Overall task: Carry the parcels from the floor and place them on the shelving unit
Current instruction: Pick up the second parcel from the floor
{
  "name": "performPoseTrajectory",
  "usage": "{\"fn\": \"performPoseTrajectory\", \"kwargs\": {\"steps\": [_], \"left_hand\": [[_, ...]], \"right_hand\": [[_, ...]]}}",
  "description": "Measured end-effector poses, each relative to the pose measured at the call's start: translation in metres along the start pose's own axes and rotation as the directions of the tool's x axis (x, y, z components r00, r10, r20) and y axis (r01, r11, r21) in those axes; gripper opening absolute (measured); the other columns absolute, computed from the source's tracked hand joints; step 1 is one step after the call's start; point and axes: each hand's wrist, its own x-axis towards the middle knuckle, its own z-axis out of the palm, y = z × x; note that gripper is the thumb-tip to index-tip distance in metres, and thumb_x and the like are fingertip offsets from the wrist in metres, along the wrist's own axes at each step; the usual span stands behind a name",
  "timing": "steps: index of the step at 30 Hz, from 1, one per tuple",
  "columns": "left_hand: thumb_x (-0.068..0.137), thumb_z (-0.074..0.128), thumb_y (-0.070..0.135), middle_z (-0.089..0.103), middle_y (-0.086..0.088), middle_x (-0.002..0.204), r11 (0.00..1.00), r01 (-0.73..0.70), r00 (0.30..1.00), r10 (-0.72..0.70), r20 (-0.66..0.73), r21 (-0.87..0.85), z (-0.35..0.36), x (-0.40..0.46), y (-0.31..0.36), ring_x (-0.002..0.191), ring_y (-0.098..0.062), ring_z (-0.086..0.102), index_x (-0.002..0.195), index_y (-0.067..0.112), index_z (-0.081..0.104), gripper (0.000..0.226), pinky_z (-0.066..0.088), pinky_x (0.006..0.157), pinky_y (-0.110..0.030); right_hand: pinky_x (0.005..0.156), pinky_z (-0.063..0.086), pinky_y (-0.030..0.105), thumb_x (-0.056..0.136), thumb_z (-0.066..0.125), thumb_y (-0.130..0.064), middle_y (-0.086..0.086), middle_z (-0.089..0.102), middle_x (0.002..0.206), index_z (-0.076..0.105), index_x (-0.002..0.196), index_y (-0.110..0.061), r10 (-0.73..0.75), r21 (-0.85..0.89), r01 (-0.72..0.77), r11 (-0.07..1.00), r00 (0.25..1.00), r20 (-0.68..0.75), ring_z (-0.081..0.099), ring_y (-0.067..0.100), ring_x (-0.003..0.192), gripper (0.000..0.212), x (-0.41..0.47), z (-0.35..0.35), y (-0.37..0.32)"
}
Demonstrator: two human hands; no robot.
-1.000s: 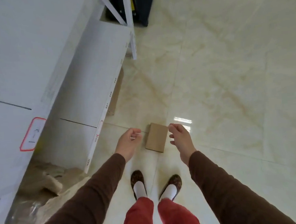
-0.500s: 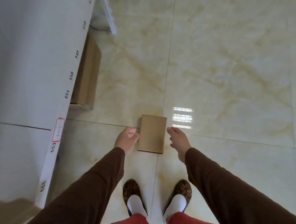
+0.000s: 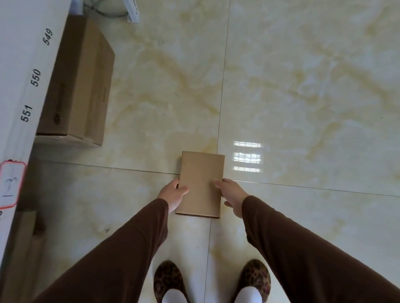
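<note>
A small flat brown cardboard parcel (image 3: pixel 201 184) lies on the glossy tiled floor just ahead of my feet. My left hand (image 3: pixel 173 195) grips its left edge, thumb resting on the top face. My right hand (image 3: pixel 230 194) holds the right edge, fingertips on top. Both arms in brown sleeves reach down to it. The white shelving unit (image 3: pixel 6 77) runs along the left side, its front edge marked with numbers such as 550 and 551.
A larger cardboard box (image 3: pixel 81 86) sits on the floor under the shelf at upper left. Another brown box (image 3: pixel 23 246) shows below the shelf at lower left. A white power strip (image 3: pixel 131 6) lies at the top. Open tiled floor spreads to the right.
I have bent lower toward the floor. Both hands, apart from the parcel before, have closed onto its left and right edges.
</note>
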Motion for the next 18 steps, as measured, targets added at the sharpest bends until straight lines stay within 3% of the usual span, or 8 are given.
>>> {"fn": "performPoseTrajectory", "kwargs": {"steps": [2, 4, 7, 9, 13, 16, 18], "left_hand": [[0.099, 0.055, 0.026, 0.046, -0.004, 0.16, 1.0, -0.008, 1.0, 0.008, -0.015, -0.024, 0.002, 0.0, 0.002, 0.146, -0.024, 0.045, 0.158, 0.012, 0.039, 0.062, 0.034, 0.114, -0.03], [0.102, 0.054, 0.022, 0.049, 0.0, 0.152, 0.999, -0.025, 0.999, 0.023, -0.036, -0.038, 0.002, -0.011, 0.011, 0.142, -0.024, 0.047, 0.157, 0.009, 0.039, 0.058, 0.035, 0.108, -0.027], [0.103, 0.051, 0.015, 0.059, -0.002, 0.139, 0.993, -0.08, 0.996, 0.075, -0.057, -0.09, 0.0, -0.04, 0.03, 0.116, -0.018, 0.056, 0.147, 0.014, 0.051, 0.044, 0.038, 0.093, -0.025], [0.102, 0.051, 0.014, 0.063, 0.0, 0.131, 0.986, -0.124, 0.991, 0.116, -0.07, -0.116, -0.007, -0.071, 0.047, 0.113, -0.018, 0.059, 0.141, 0.019, 0.056, 0.039, 0.043, 0.093, -0.028], [0.095, 0.061, 0.018, 0.061, -0.007, 0.138, 0.961, -0.203, 0.975, 0.181, -0.126, -0.191, -0.028, -0.144, 0.09, 0.126, -0.027, 0.061, 0.135, 0.021, 0.055, 0.04, 0.045, 0.113, -0.043], [0.09, 0.066, 0.021, 0.063, -0.008, 0.126, 0.93, -0.277, 0.956, 0.242, -0.166, -0.242, -0.046, -0.213, 0.135, 0.123, -0.035, 0.064, 0.124, 0.024, 0.055, 0.036, 0.049, 0.108, -0.052], [0.091, 0.066, 0.025, 0.063, -0.007, 0.123, 0.908, -0.338, 0.936, 0.298, -0.186, -0.247, -0.057, -0.267, 0.172, 0.118, -0.036, 0.066, 0.128, 0.026, 0.056, 0.039, 0.054, 0.101, -0.057]], "right_hand": [[0.091, 0.037, 0.029, 0.109, 0.047, -0.025, 0.001, 0.059, 0.128, 0.054, 0.146, -0.009, -0.021, -0.003, 0.021, 1.0, 0.999, 0.024, 0.053, 0.017, 0.107, 0.041, -0.004, -0.001, -0.005], [0.081, 0.041, 0.026, 0.108, 0.047, -0.022, 0.0, 0.058, 0.123, 0.056, 0.143, -0.01, -0.06, -0.009, 0.06, 0.998, 0.998, 0.012, 0.055, 0.016, 0.102, 0.038, -0.011, -0.004, -0.01], [0.064, 0.039, 0.018, 0.106, 0.048, -0.019, 0.0, 0.062, 0.121, 0.06, 0.138, -0.014, -0.141, 0.009, 0.141, 0.99, 0.99, -0.03, 0.057, 0.002, 0.085, 0.034, -0.037, -0.012, -0.021], [0.066, 0.042, 0.017, 0.105, 0.049, -0.017, 0.001, 0.066, 0.122, 0.063, 0.133, -0.014, -0.201, 0.009, 0.202, 0.979, 0.978, -0.055, 0.06, 0.003, 0.087, 0.031, -0.065, -0.018, -0.032], [0.083, 0.049, 0.026, 0.103, 0.049, -0.022, 0.001, 0.069, 0.132, 0.062, 0.139, -0.017, -0.323, -0.007, 0.324, 0.946, 0.942, -0.093, 0.066, 0.02, 0.116, 0.039, -0.15, -0.032, -0.064], [0.08, 0.05, 0.025, 0.103, 0.049, -0.024, 0.0, 0.07, 0.131, 0.064, 0.135, -0.019, -0.403, -0.005, 0.406, 0.914, 0.906, -0.132, 0.067, 0.018, 0.113, 0.036, -0.23, -0.048, -0.096], [0.074, 0.051, 0.024, 0.103, 0.049, -0.023, -0.002, 0.071, 0.126, 0.066, 0.132, -0.02, -0.458, 0.002, 0.465, 0.885, 0.874, -0.161, 0.068, 0.015, 0.104, 0.034, -0.287, -0.061, -0.12]]}}
